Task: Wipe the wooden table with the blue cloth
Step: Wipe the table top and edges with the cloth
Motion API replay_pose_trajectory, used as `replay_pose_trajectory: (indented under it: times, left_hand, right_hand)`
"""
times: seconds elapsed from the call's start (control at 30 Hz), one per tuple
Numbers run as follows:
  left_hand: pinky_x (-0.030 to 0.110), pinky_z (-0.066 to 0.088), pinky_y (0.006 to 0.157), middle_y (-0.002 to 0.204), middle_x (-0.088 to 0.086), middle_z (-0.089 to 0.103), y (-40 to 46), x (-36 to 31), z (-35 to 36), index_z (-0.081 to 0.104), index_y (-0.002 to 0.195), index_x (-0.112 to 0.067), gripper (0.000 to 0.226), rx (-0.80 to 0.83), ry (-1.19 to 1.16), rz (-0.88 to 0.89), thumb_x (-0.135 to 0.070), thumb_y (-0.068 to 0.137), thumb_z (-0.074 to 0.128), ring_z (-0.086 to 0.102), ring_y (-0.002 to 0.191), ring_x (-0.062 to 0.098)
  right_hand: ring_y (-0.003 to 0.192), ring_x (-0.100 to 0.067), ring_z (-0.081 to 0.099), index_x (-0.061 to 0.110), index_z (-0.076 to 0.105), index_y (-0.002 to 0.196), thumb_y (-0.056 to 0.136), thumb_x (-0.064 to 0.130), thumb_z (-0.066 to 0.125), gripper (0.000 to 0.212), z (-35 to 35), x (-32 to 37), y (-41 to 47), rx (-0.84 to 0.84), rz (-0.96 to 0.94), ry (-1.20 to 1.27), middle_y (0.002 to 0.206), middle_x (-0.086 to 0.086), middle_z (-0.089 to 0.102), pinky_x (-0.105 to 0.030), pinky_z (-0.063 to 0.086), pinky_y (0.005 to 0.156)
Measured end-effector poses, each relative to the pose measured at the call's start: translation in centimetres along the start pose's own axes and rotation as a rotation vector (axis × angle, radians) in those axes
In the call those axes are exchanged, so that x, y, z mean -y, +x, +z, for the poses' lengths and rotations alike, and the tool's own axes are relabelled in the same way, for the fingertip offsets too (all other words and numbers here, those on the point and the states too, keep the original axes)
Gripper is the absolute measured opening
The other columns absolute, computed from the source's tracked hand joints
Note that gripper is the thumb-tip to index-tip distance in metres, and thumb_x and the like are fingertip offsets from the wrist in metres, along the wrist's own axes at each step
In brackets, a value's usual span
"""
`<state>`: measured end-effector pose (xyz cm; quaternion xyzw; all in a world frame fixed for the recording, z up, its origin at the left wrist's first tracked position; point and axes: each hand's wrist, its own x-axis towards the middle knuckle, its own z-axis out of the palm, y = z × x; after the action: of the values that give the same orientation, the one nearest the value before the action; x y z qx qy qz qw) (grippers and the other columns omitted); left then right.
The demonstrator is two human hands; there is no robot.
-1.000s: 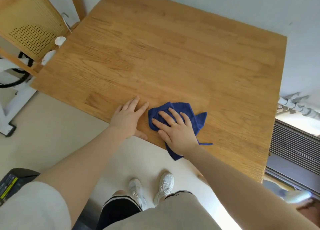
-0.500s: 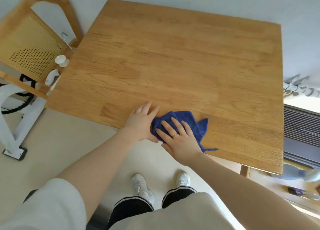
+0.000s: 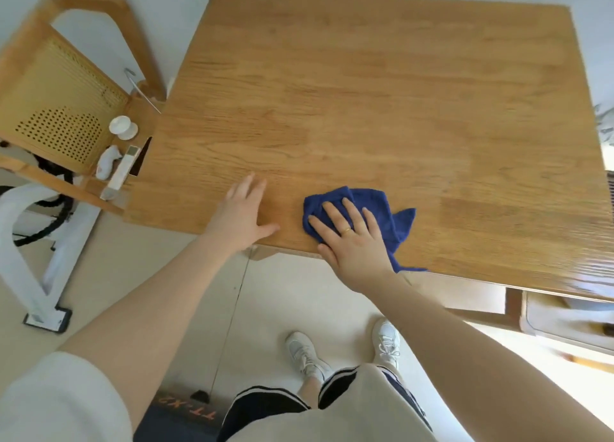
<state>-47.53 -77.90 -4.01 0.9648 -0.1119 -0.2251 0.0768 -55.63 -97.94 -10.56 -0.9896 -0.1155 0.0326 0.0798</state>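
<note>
**Cloth flat at the table's near edge**

The blue cloth (image 3: 372,214) lies bunched near the front edge of the wooden table (image 3: 382,102). The right hand (image 3: 352,242) presses it with straight, spread fingers. Beside it and apart, the left hand (image 3: 237,215) rests flat on bare wood. A chair (image 3: 63,106) stands at the left.

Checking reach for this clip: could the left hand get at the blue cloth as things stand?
Probably yes. The left hand lies flat on the table beside the cloth, with only bare wood between them; the right hand presses on the cloth but leaves its near edge uncovered.
</note>
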Motion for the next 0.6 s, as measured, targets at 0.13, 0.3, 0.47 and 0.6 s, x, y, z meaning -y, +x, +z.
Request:
replay_pose_trajectory:
  times: [0.13,0.3,0.47,0.6]
  left_hand:
    - [0.049,0.017,0.115,0.157,-0.001,-0.013,-0.2,2.3,-0.4,0.013,0.149,-0.021,0.086,-0.070,-0.038,0.001,-0.047,0.082,0.061,0.001,0.144,0.028]
    - [0.046,0.013,0.116,0.156,0.006,-0.016,-0.3,4.6,-0.2,0.000,0.149,-0.020,0.100,-0.051,0.064,-0.066,-0.059,0.078,0.057,-0.001,0.144,0.030]
    - [0.045,0.009,0.117,0.157,0.008,-0.012,0.5,6.5,1.1,0.000,0.149,-0.020,0.110,-0.031,0.009,-0.088,-0.067,0.070,0.060,-0.003,0.144,0.027]
    - [0.043,0.010,0.117,0.157,0.006,-0.011,1.0,7.0,1.4,0.001,0.149,-0.023,0.110,-0.042,-0.023,-0.073,-0.068,0.069,0.061,-0.004,0.145,0.025]
  right_hand:
    - [0.137,-0.032,0.030,0.034,0.039,0.138,0.094,0.047,0.027,0.047,-1.2,-1.1,3.1,0.040,0.024,-0.024,0.147,-0.003,0.038,-0.049,0.019,0.111]
    - [0.143,-0.030,0.001,0.033,0.018,0.145,0.097,0.046,0.021,0.050,-1.6,0.0,6.3,0.111,0.256,-0.003,0.157,-0.001,0.011,-0.049,0.001,0.113]
    - [0.129,-0.034,0.042,0.031,0.048,0.132,0.091,0.046,0.027,0.049,0.5,6.0,3.2,0.073,-0.033,-0.015,0.138,-0.004,0.050,-0.051,0.022,0.106]
    - [0.138,-0.031,0.028,0.035,0.039,0.138,0.090,0.051,0.017,0.055,-0.6,5.1,6.3,0.165,-0.122,0.017,0.148,-0.001,0.037,-0.052,0.020,0.109]
